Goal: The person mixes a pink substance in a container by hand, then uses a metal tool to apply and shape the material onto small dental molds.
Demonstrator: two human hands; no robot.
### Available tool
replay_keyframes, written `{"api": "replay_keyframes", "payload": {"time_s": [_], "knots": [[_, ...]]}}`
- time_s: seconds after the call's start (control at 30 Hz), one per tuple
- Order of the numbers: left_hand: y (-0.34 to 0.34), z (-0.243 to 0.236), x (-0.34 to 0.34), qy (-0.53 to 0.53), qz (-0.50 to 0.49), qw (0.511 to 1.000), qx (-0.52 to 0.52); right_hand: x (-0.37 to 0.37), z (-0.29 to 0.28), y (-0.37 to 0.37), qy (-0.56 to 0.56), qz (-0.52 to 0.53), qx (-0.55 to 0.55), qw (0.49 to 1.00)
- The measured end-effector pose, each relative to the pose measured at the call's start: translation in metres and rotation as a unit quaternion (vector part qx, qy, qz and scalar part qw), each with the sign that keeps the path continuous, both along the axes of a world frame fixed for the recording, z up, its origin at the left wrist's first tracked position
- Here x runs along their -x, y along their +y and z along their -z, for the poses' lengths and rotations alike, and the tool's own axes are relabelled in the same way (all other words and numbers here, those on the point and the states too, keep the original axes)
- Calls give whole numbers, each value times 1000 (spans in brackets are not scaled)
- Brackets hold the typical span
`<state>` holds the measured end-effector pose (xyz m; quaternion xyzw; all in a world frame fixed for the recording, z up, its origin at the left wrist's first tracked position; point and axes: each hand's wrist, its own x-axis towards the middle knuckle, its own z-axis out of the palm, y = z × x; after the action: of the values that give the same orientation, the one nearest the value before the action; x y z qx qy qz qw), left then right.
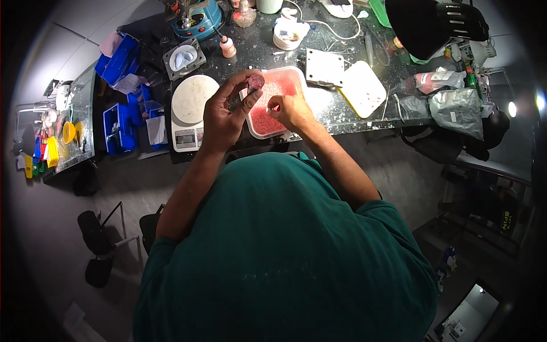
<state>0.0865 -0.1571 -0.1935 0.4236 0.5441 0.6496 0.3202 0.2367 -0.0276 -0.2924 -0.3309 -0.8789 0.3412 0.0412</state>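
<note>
My left hand (228,117) holds up a short piece with a round, pink, speckled end (256,82) between thumb and fingers. Its lower part is dark and mostly covered by the thumb, so its kind is unclear. Close beside it, my right hand (292,112) is closed in a pinch over a clear plastic tub (264,137). What those fingertips hold, if anything, is too small to make out. Pink-red granules (269,122) fill the tub's bottom. Left of my left hand stands a white digital scale (196,101) with a round pan.
Behind the scale sit a metal mould (183,58), a small pink bottle (228,47) and a blue machine (196,21). A metal block (325,67) and a white lid (363,88) lie right of the tub. A black lamp (436,28) overhangs the back right. Blue bins (118,128) stand left.
</note>
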Motion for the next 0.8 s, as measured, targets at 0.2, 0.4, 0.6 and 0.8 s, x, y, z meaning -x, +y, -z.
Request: {"api": "replay_keyframes", "payload": {"time_s": [0.2,0.4,0.6,0.8], "knots": [[-2,2,-1,-6,1,1000,-6,0,-1,-1,-52,-38,23,998],[-4,7,0,-22,-7,1000,-8,1,-5,12,32,25,152,987],[-5,4,-4,-31,-4,999,-10,6,2,2,-74,-38,50,995],[-9,7,-1,-25,-17,999,-22,4,-1,2,-59,-46,77,994]]}}
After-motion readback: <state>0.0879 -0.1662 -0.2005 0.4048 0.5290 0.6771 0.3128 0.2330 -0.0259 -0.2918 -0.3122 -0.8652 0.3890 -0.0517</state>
